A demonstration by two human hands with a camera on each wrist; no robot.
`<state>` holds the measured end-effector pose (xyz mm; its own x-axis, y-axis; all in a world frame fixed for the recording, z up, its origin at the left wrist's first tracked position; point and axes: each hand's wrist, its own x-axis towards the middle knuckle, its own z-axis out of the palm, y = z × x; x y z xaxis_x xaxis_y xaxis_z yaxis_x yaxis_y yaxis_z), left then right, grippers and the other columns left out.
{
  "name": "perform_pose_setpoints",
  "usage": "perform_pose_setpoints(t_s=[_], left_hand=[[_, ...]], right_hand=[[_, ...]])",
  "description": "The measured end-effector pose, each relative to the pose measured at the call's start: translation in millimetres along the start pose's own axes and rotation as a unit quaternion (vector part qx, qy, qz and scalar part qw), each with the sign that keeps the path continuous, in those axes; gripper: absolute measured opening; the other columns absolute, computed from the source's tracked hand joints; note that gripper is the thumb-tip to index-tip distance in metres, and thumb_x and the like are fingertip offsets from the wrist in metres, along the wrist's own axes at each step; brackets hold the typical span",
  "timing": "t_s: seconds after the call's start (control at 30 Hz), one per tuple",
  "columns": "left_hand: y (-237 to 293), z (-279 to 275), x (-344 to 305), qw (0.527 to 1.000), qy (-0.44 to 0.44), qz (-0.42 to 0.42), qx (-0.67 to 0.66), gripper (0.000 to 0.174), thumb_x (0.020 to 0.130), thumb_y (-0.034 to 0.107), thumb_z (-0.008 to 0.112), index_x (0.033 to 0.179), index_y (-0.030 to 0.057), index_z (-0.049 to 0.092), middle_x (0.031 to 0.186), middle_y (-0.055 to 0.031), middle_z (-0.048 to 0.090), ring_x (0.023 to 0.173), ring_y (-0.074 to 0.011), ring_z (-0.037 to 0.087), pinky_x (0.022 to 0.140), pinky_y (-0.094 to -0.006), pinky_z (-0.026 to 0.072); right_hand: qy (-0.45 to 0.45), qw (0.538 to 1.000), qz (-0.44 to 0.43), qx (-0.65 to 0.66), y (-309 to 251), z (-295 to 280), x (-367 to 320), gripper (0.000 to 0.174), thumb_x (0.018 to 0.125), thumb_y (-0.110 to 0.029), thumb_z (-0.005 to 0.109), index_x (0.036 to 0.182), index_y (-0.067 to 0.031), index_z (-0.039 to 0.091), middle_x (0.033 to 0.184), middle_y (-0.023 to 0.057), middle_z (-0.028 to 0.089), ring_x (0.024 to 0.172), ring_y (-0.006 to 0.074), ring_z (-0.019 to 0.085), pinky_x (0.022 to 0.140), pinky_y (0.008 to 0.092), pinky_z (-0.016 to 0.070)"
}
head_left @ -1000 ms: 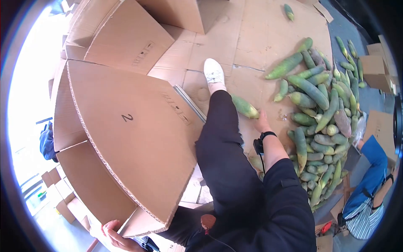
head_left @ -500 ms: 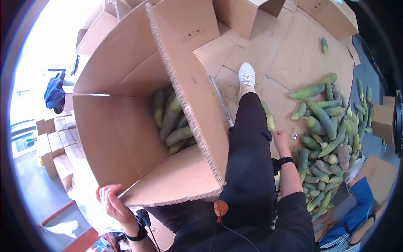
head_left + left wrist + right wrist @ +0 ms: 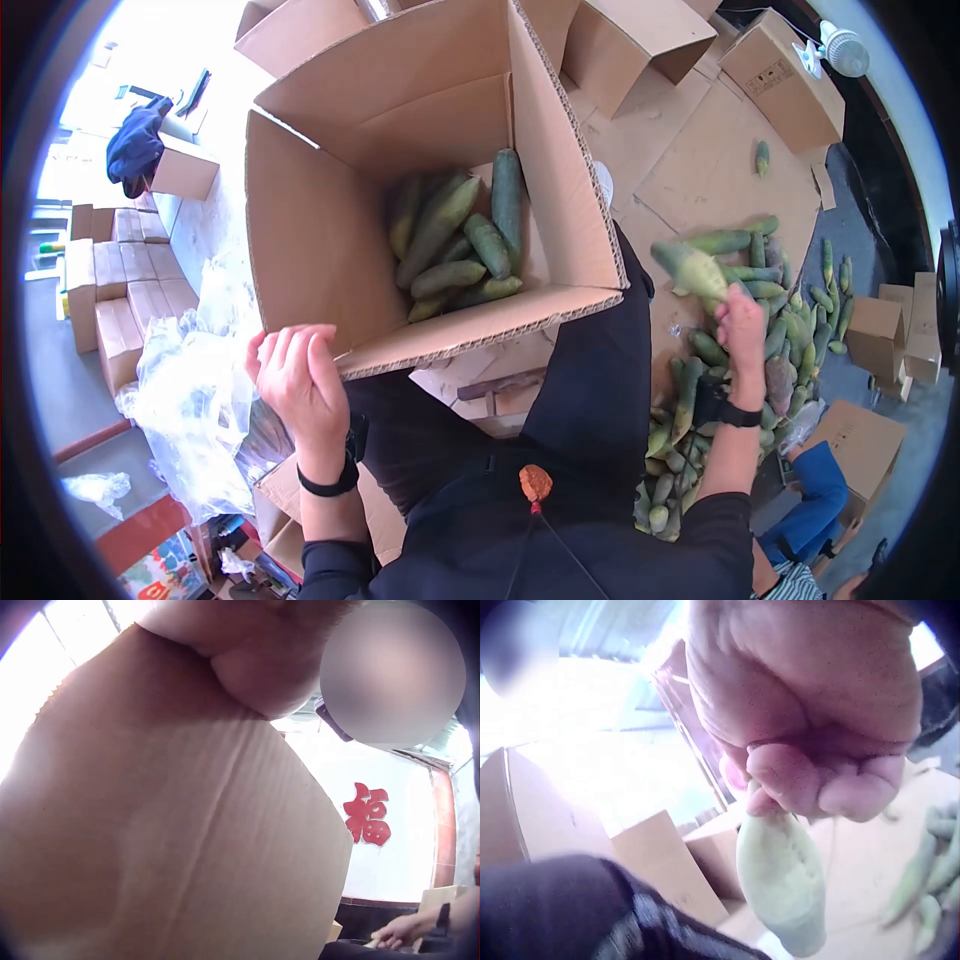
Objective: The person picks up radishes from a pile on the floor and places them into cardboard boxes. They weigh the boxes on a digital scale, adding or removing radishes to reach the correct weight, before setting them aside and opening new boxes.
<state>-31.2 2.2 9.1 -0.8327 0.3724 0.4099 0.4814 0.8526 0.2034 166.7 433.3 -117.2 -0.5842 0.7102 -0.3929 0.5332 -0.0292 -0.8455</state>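
Observation:
My right hand (image 3: 740,325) pinches a green radish (image 3: 690,268) by its narrow end, held up in the air right of the box and near the radish pile (image 3: 800,330). In the right wrist view the held radish (image 3: 781,881) hangs below curled fingers (image 3: 859,796). My left hand (image 3: 305,385) grips the near left corner of an open cardboard box (image 3: 320,225), fingers over its rim. The box tilts toward me, and several green radishes (image 3: 440,230) lie inside on its bottom. In the left wrist view the box's outer wall (image 3: 172,825) fills most of the picture.
More cardboard boxes (image 3: 630,45) stand beyond the box. Flattened cardboard (image 3: 700,180) covers the floor, with a lone radish (image 3: 762,158) on it. Clear plastic bags (image 3: 190,400) lie at left. Another person's blue sleeve (image 3: 815,500) shows at lower right. A white fan (image 3: 840,50) stands far right.
The box has tipped back toward me, so its inside now shows. My right hand has lifted the radish from the floor beside my leg and moved it rightward. My left hand stays on the rim.

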Motion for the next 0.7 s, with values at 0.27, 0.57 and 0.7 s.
perform_pose_setpoints(t_s=[0.27,0.57,0.7], left_hand=[[-3,-4,-1,1.0,0.008,0.02,0.009,0.019,0.089,0.014,0.051,0.075,0.0068,0.063,0.074,-0.0054,0.062,0.074,-0.0223,0.057,0.091,-0.0367,0.0338],[-5,-9,-1,1.0,0.003,0.027,-0.001,0.019,0.089,0.02,0.055,0.077,0.0069,0.063,0.076,-0.0054,0.062,0.075,-0.0235,0.057,0.09,-0.0378,0.0349],[-8,-9,-1,0.999,0.01,0.041,0.008,0.019,0.089,0.02,0.056,0.077,0.0075,0.063,0.075,-0.0052,0.062,0.075,-0.0237,0.057,0.09,-0.0377,0.035]], right_hand=[[0.007,0.974,-0.226,-0.02,-201,-5,-80,0.047,0.097,-0.039,0.046,0.065,-0.0049,0.051,0.047,-0.0047,0.035,0.037,0.0032,0.03,0.037,0.0186,0.0244],[-0.09,0.948,-0.288,-0.098,-308,47,-75,0.045,0.095,-0.04,0.047,0.065,-0.0073,0.051,0.046,-0.0066,0.033,0.035,0.0018,0.027,0.036,0.0179,0.0225],[-0.092,0.945,-0.3,-0.091,-320,25,-66,0.041,0.098,-0.039,0.045,0.071,-0.0082,0.05,0.045,-0.0099,0.028,0.032,0.0005,0.023,0.034,0.0159,0.0199]])
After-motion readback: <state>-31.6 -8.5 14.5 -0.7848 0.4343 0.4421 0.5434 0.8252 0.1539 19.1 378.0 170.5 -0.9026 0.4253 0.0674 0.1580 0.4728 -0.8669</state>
